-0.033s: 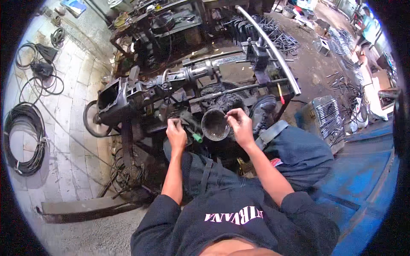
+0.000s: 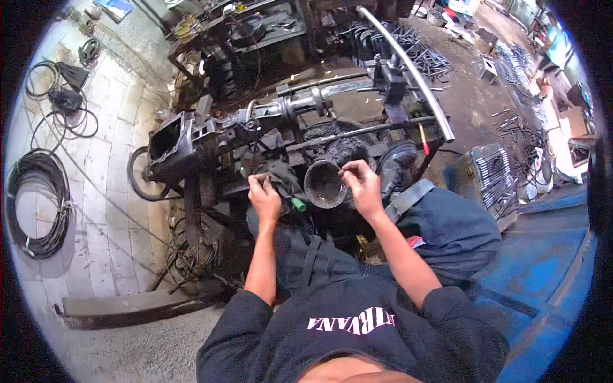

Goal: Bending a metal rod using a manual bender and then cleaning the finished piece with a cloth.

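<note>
My left hand [image 2: 264, 199] is raised over my lap with thumb and fingertips pinched together. Whatever lies in that pinch is too small to make out. Just right of it lie a dark crumpled cloth [image 2: 281, 175] and a green tube-like handle [image 2: 298, 204]. A round metal bowl [image 2: 310, 193] with dark grit inside sits between my hands. At the bowl's right rim, my right hand [image 2: 364, 189] is also closed in a pinch, and its contents, if any, cannot be seen. I cannot tell whether its fingertips touch the rim.
A greasy lathe-like machine [image 2: 274, 113] spans the space ahead, with metal shavings [image 2: 345, 148] beneath its rods. A long curved pipe [image 2: 415, 73] and a red-tipped tool [image 2: 424, 142] stand right. A tool case [image 2: 491, 169] lies beyond my knee. Coiled cable [image 2: 57, 210] rests on the left.
The whole view has shifted slightly. Both hands stay pinched in nearly the same places beside the bowl.
</note>
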Available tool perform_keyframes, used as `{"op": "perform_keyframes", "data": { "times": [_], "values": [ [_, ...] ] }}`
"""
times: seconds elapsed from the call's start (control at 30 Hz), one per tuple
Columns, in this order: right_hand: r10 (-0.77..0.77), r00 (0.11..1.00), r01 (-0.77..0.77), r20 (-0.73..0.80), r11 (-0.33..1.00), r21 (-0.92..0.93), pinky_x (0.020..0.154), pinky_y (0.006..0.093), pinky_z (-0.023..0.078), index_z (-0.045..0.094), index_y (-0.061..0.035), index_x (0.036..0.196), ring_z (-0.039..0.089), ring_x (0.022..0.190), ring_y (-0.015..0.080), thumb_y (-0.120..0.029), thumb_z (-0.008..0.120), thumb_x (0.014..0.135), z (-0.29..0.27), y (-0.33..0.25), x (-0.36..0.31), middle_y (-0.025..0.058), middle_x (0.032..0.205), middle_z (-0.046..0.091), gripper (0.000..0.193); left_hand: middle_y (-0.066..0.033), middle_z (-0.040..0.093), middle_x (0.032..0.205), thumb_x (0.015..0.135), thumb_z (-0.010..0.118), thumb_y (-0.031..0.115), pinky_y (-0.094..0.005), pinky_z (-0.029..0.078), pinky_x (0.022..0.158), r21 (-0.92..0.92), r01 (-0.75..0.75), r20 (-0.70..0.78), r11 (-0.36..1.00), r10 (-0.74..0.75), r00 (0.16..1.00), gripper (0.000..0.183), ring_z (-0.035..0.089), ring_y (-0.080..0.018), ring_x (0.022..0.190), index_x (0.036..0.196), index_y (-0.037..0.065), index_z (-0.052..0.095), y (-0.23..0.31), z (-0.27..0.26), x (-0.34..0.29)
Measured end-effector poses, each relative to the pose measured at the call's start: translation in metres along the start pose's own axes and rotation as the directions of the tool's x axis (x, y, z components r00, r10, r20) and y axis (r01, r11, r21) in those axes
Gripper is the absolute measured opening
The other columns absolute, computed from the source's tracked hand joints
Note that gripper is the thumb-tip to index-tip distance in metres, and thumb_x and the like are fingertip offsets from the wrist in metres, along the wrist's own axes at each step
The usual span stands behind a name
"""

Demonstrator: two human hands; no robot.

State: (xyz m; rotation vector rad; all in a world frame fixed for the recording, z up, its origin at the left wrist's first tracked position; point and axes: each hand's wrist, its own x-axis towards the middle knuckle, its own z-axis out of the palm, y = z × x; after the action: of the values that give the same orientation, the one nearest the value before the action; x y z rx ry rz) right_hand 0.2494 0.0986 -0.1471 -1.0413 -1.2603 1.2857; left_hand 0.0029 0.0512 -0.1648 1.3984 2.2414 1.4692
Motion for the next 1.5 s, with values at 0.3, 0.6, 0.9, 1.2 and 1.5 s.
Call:
{"op": "perform_keyframes", "data": {
  "times": [0.3, 0.6, 0.9, 1.2, 1.5],
  "values": [
    [0.005, 0.974, -0.104, 0.225, 0.897, 0.430, 0.094, 0.0298, 0.046, 0.056, -0.0073, 0.129, 0.060, 0.101, 0.0142, -0.013, 0.074, 0.089, 0.007, -0.058, 0.004, 0.0045, 0.114, 0.065, 0.045, -0.0239, 0.059, 0.123, 0.084, 0.065, 0.003, -0.0409, 0.043, 0.106, -0.432, -0.290, 0.297, 0.854, 0.439, 0.848, 0.048, 0.058, -0.0408, 0.119, 0.129, -0.002, 0.051, 0.142, -0.003, -0.054],
    [0.060, 0.992, 0.026, -0.110, 0.759, 0.651, 0.078, 0.0365, 0.056, 0.062, 0.0035, 0.118, 0.069, 0.083, 0.0261, -0.031, 0.052, 0.098, -0.202, -0.045, 0.107, 0.0145, 0.099, 0.070, 0.041, -0.0223, 0.064, 0.116, 0.091, 0.060, 0.017, -0.0483, 0.045, 0.097, 0.282, -0.011, 0.053, 0.959, -0.004, 0.999, 0.035, 0.058, -0.0395, 0.112, 0.122, 0.000, 0.059, -0.025, -0.014, -0.008],
    [-0.478, 0.875, 0.438, -0.078, 0.849, -0.295, 0.071, 0.0338, 0.058, 0.060, 0.0031, 0.123, 0.069, 0.081, 0.0218, -0.017, 0.062, 0.092, -0.215, 0.016, 0.334, 0.0144, 0.107, 0.067, 0.038, -0.0208, 0.060, 0.121, 0.087, 0.064, 0.024, -0.0494, 0.044, 0.097, 0.344, -0.114, 0.159, 0.932, 0.062, 0.985, 0.040, 0.055, -0.0409, 0.113, 0.118, -0.002, 0.061, -0.053, 0.013, -0.019],
    [-0.205, 0.778, -0.212, 0.595, 0.804, 0.555, 0.065, 0.0334, 0.057, 0.064, 0.0007, 0.115, 0.068, 0.073, 0.0194, -0.024, 0.066, 0.090, -0.130, 0.038, 0.362, 0.0111, 0.096, 0.069, 0.035, -0.0219, 0.059, 0.121, 0.083, 0.068, 0.020, -0.0497, 0.043, 0.099, 0.322, -0.148, 0.213, 0.935, 0.080, 0.974, 0.039, 0.054, -0.0420, 0.114, 0.115, 0.000, 0.062, -0.049, 0.013, -0.013],
    [0.042, 0.968, -0.171, 0.249, 0.834, 0.524, 0.070, 0.0360, 0.061, 0.069, -0.0048, 0.104, 0.068, 0.083, 0.0183, -0.037, 0.072, 0.086, -0.093, 0.031, 0.326, 0.0064, 0.097, 0.069, 0.037, -0.0227, 0.057, 0.124, 0.083, 0.068, 0.020, -0.0501, 0.043, 0.099, 0.359, -0.155, 0.237, 0.921, 0.071, 0.969, 0.037, 0.053, -0.0428, 0.115, 0.115, 0.001, 0.063, -0.054, 0.010, -0.015]
  ]
}}
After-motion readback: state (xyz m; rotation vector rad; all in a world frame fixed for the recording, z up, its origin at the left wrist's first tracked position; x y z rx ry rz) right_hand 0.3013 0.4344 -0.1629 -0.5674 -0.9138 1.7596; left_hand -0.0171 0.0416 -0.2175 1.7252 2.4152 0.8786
